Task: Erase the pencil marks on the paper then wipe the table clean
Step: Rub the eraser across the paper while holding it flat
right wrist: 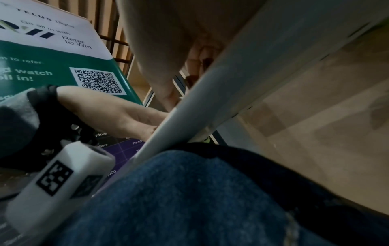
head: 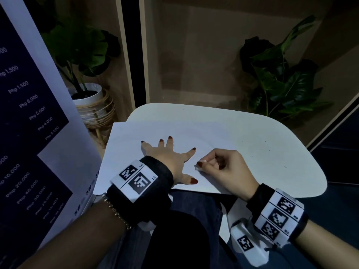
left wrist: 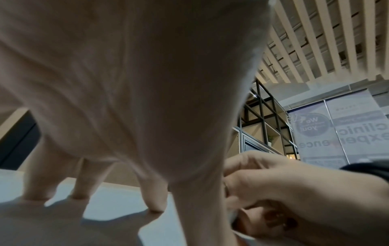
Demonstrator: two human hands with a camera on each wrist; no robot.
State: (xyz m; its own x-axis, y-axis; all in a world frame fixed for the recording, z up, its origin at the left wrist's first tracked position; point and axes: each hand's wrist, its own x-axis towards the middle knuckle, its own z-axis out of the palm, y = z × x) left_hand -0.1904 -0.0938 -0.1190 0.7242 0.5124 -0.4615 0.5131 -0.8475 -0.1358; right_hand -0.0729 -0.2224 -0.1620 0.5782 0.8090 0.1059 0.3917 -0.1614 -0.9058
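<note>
- The left hand [head: 171,162] lies flat, fingers spread, pinning the paper [head: 204,136] at frame centre on the worktop [head: 281,152].
- The right hand [head: 223,166] pinches what looks like an eraser [head: 198,167].
- Best: short light strokes, away from the pinning hand.

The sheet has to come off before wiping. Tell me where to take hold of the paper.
Take the paper at its left edge, which overhangs the table. Pinch from the left, thumb on top, fingers beneath. Elsewhere it lies flat, pressed by the left hand.
</note>
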